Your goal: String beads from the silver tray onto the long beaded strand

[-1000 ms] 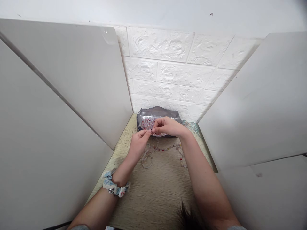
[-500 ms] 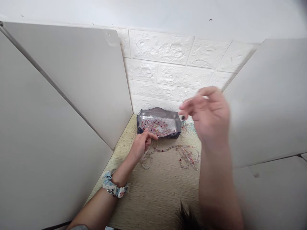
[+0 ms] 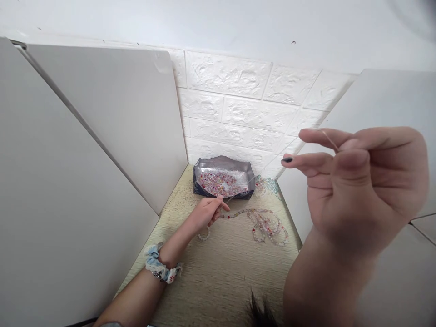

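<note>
Raised close to the camera at the right, my right hand [image 3: 361, 177] pinches a thin clear thread [image 3: 272, 158]. The thread runs taut down to my left hand [image 3: 211, 210], whose fingers are closed on it just in front of a bag of beads. A blue scrunchie [image 3: 160, 263] circles my left wrist. The silver-lined bag [image 3: 243, 169] lies open, with loose pink, red and clear beads [image 3: 216, 181] inside. From my left hand a string of beads [image 3: 264, 222] trails right across the table and ends in loose coils. Part of it is hidden under the hand.
Pale panels stand at the left [image 3: 112, 122] and right [image 3: 384, 104] of the wood-grain table [image 3: 218, 272]. Behind rises a white brick-pattern wall [image 3: 231, 77]. More bead strands [image 3: 270, 186], some bluish green, lie right of the bag.
My right hand has moved right and nearer the camera, drawing the thread out straight. My left hand has shifted slightly right and down, away from the bag's edge.
</note>
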### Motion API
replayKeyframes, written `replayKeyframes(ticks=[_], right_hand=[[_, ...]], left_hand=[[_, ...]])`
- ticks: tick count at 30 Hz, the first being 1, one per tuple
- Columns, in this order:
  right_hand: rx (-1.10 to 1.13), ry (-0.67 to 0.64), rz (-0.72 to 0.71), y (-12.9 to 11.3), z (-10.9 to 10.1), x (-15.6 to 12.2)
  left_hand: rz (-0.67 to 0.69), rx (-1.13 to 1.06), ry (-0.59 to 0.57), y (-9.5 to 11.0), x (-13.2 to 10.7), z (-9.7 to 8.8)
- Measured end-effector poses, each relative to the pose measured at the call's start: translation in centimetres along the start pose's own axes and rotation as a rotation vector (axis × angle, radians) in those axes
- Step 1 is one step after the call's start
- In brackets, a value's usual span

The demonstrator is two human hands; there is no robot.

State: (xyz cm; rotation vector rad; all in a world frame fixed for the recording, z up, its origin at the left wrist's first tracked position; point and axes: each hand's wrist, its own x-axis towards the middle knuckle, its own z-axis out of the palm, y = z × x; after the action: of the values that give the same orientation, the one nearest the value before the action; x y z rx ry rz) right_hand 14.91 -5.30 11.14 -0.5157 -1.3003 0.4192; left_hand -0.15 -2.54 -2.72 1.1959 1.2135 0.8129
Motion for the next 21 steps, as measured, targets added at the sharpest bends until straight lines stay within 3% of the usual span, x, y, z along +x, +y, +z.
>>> replayKeyframes(ticks=[3, 6, 10, 12, 16, 21], right_hand=[[0.013, -0.027, -0.054, -0.1, 0.5, -0.5], [0.078, -0.135, -0.059, 0.4, 0.4, -0.6], [-0.113, -0.400, 0.060, 1.4, -0.3, -0.1], [-0.285, -0.615, 0.164, 2.2, -0.5, 0.3], [-0.471, -1.001, 0.344, 4.9, -0.2, 0.3], [-0.559, -1.110, 0.461, 8.1, 0.9, -0.2]], left_hand=[[-0.046, -0.009, -0.049, -0.3, 0.2, 0.1], [-0.055, -0.077, -0.093, -0.5, 0.3, 0.0], [-0.024, -0.355, -0.206, -0.5, -0.1, -0.4], [-0.015, -0.496, -0.230, -0.4, -0.2, -0.6], [0.007, -0.683, -0.196, -0.2, -0.2, -0.9], [0.041, -0.677, -0.112, -0.2, 0.1, -1.0]])
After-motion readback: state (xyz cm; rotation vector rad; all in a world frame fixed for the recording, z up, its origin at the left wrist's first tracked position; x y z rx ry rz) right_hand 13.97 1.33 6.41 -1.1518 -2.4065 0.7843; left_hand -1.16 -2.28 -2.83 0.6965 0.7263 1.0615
